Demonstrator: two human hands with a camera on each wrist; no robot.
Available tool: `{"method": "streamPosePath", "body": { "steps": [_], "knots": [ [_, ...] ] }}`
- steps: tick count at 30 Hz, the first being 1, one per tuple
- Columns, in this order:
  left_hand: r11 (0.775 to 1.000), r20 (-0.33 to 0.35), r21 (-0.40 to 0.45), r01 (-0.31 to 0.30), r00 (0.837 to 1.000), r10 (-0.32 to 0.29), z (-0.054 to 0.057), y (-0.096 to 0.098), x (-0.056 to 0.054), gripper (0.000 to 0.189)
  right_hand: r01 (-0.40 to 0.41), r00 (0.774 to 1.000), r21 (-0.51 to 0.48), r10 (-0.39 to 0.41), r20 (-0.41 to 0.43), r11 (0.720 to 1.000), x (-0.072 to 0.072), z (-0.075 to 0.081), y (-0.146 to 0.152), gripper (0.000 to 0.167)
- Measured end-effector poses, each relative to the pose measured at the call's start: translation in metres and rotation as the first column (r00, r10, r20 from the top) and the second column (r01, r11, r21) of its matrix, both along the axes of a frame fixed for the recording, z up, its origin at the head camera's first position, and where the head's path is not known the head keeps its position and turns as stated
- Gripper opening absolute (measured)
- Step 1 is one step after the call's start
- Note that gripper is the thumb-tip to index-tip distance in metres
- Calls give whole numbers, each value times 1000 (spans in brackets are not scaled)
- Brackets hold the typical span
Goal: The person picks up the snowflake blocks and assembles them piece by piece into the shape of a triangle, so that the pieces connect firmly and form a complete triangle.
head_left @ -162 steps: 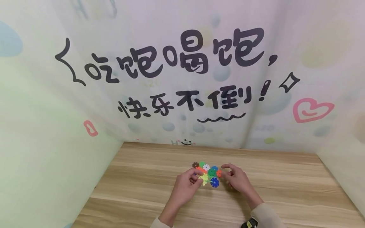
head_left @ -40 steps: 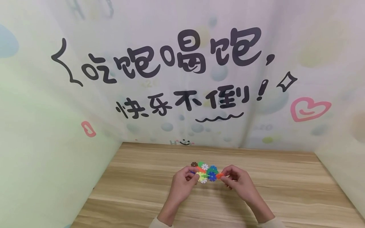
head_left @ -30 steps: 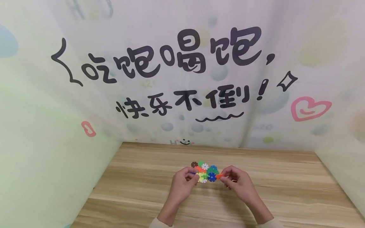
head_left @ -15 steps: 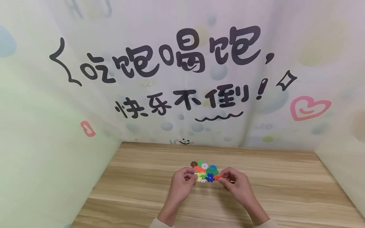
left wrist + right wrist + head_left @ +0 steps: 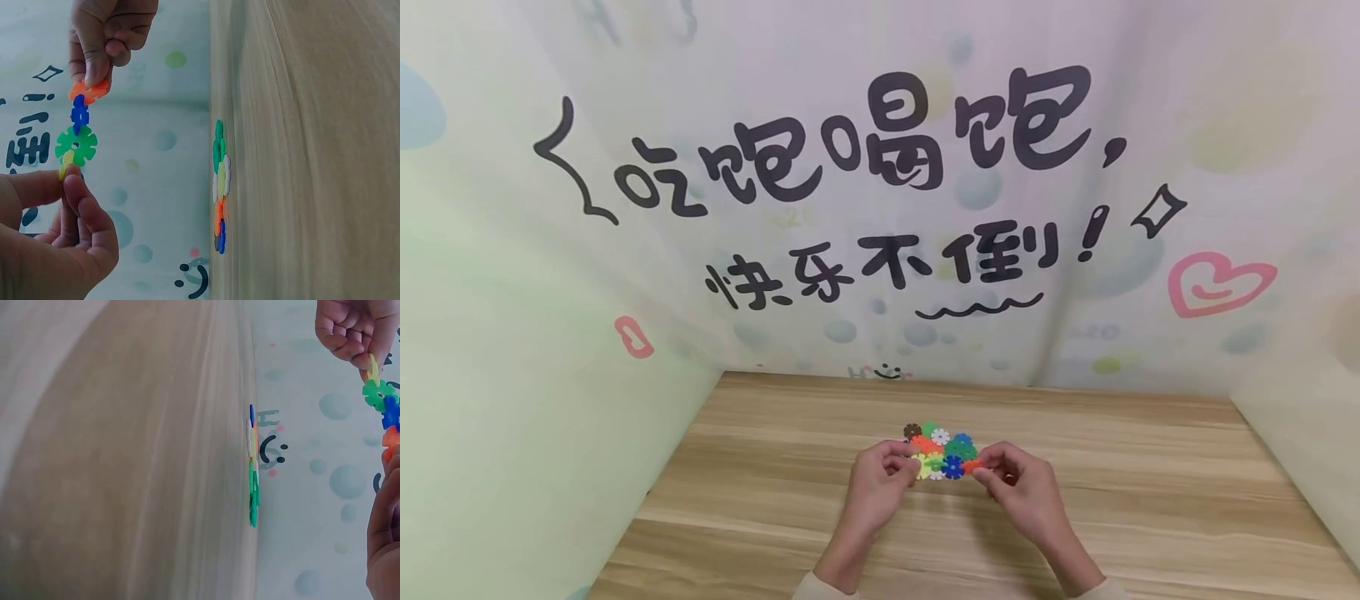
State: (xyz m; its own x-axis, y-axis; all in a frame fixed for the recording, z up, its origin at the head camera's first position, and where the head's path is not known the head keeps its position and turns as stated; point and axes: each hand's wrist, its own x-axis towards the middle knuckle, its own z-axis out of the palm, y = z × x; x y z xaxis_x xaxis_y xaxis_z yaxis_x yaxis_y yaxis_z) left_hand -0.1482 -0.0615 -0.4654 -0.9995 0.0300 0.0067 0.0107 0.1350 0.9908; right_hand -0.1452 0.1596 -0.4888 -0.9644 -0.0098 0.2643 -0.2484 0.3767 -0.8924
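Note:
A short chain of notched plastic discs is held in the air between my hands. My left hand (image 5: 876,483) pinches its yellow disc (image 5: 67,161) between thumb and fingers. A green disc (image 5: 76,145) follows, then a blue disc (image 5: 79,115), each slotted at an angle to its neighbour. At the other end, my right hand (image 5: 1030,492) pinches an orange disc (image 5: 89,92), which meets the blue one at its edge. Fingertips cover parts of the yellow and orange discs. The right wrist view shows the same chain at its right edge, partly cut off.
Behind the chain, several loose discs lie flat and overlapping on the wooden table (image 5: 760,475), among them a brown disc (image 5: 912,431), a white disc (image 5: 940,436) and green ones. A printed curtain wall (image 5: 820,350) rises at the table's back edge, with pale walls at both sides.
Earlier my right hand was at an orange disc by the pile, apart from the chain. It then brought the orange disc to the blue one and moved slightly left. My left hand kept its pinch.

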Motion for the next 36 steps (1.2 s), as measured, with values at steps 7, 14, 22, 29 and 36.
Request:
{"method": "streamPosePath", "body": {
  "steps": [7,14,22,29,36],
  "knots": [
    [999,34,42,-5,999,4,0,0,0,12,-29,997,-1,29,-72,1000,-1,0,0,20],
    [999,17,35,2,1000,-3,3,-2,-2,13,-133,991,1,133,27,991,-6,-2,3,12],
    [999,17,43,-15,1000,14,10,-5,2,16,-210,975,50,205,86,977,-16,-5,10,10],
    [998,12,40,-53,999,52,-7,-12,-6,19,-79,991,155,61,118,985,-37,-10,15,15],
    [997,26,52,-49,999,47,-7,-14,-5,21,-42,982,152,12,190,988,-49,-15,15,20]
  ]
}}
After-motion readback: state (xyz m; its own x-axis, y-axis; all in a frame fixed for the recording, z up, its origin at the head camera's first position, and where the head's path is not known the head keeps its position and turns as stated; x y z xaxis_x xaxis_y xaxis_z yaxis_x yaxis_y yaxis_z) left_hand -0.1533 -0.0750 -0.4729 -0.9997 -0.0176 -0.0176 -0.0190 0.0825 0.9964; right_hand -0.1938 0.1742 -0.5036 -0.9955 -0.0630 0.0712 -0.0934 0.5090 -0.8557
